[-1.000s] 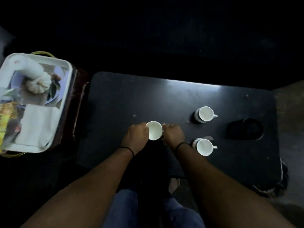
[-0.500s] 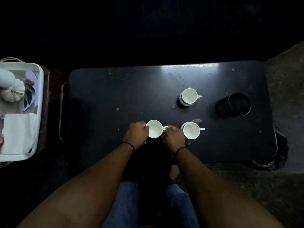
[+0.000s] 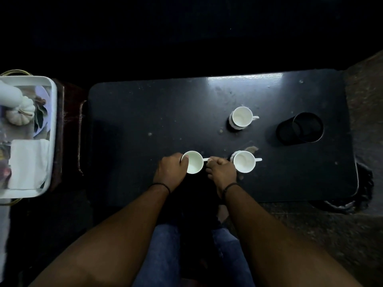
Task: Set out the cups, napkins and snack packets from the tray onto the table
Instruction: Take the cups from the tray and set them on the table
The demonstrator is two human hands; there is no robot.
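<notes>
— Three white cups are on the dark table (image 3: 145,112) now, as far as I can see. The one nearest the person, the near cup (image 3: 194,162), sits close to the front edge, and both hands are on it.

— How are the hands placed?

— The left hand (image 3: 171,171) wraps the cup's left side, fingers curled round the wall with the thumb up at the rim. The right hand (image 3: 221,169) pinches the thin handle that sticks out to the right, fingers bent tight around it.

— And the other two?

— The second cup (image 3: 244,161) stands just beside the right hand's knuckles, handle pointing right. Whether skin touches china I cannot tell. The far cup (image 3: 242,117) is farther back on the table, also with its handle to the right, well apart from the hands.

— What about the tray?

— The white tray (image 3: 54,112) rests off the table's left end, on something dark and reddish. The folded napkins (image 3: 29,162) lie in its near half. Behind them sit a small white pumpkin (image 3: 20,113) and some dark leaves. At the very left edge there is something colourful, too cut off to name.

— Anything else on the table?

— A black round container (image 3: 300,129) lying tilted at the right end, beyond the far cup.
</notes>
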